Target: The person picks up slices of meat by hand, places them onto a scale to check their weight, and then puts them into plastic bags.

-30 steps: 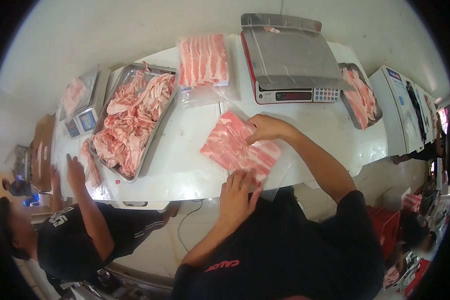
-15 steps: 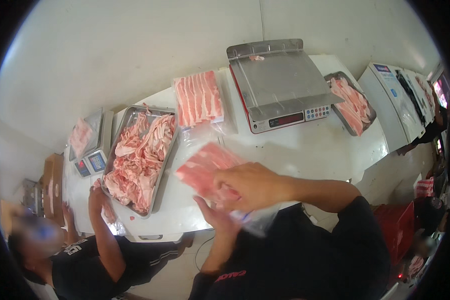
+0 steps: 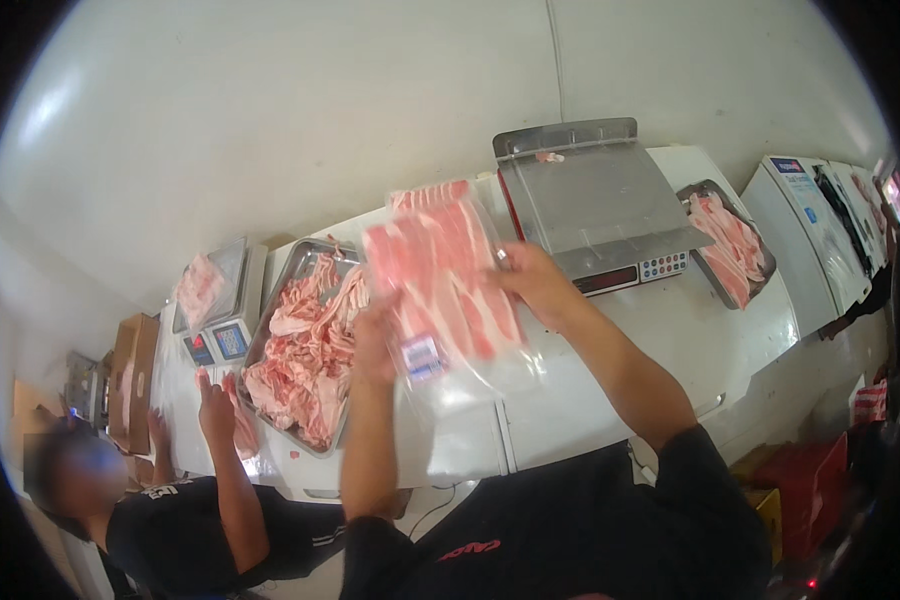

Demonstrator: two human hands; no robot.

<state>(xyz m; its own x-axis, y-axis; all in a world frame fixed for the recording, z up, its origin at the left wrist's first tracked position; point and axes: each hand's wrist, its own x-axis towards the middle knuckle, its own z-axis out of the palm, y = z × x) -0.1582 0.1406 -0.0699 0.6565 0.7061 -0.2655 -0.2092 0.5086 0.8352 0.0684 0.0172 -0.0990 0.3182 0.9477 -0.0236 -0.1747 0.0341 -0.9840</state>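
A clear plastic bag of sliced bacon (image 3: 442, 270) is stretched between my two hands above the table, its slices laid flat and a white label on its lower left. My left hand (image 3: 374, 335) grips the left edge of the bag. On the opposite edge, my right hand (image 3: 535, 282) has its fingers closed on the plastic. Behind it, mostly covered, lies another pack of bacon slices (image 3: 430, 196). Left of my hands, a metal tray (image 3: 258, 345) holds a heap of loose meat strips (image 3: 305, 350).
A large flat-topped scale (image 3: 600, 195) stands at the back, a smaller scale (image 3: 220, 335) with a meat bag at the left. A tray of meat slices (image 3: 725, 245) lies at the right. A co-worker (image 3: 190, 520) at left handles a bag of meat (image 3: 240, 415). A red crate (image 3: 810, 490) stands lower right.
The bag has been raised, opened out flat toward the back and turned so its label shows. My right hand has moved from over the bag to its right edge, my left to its left edge.
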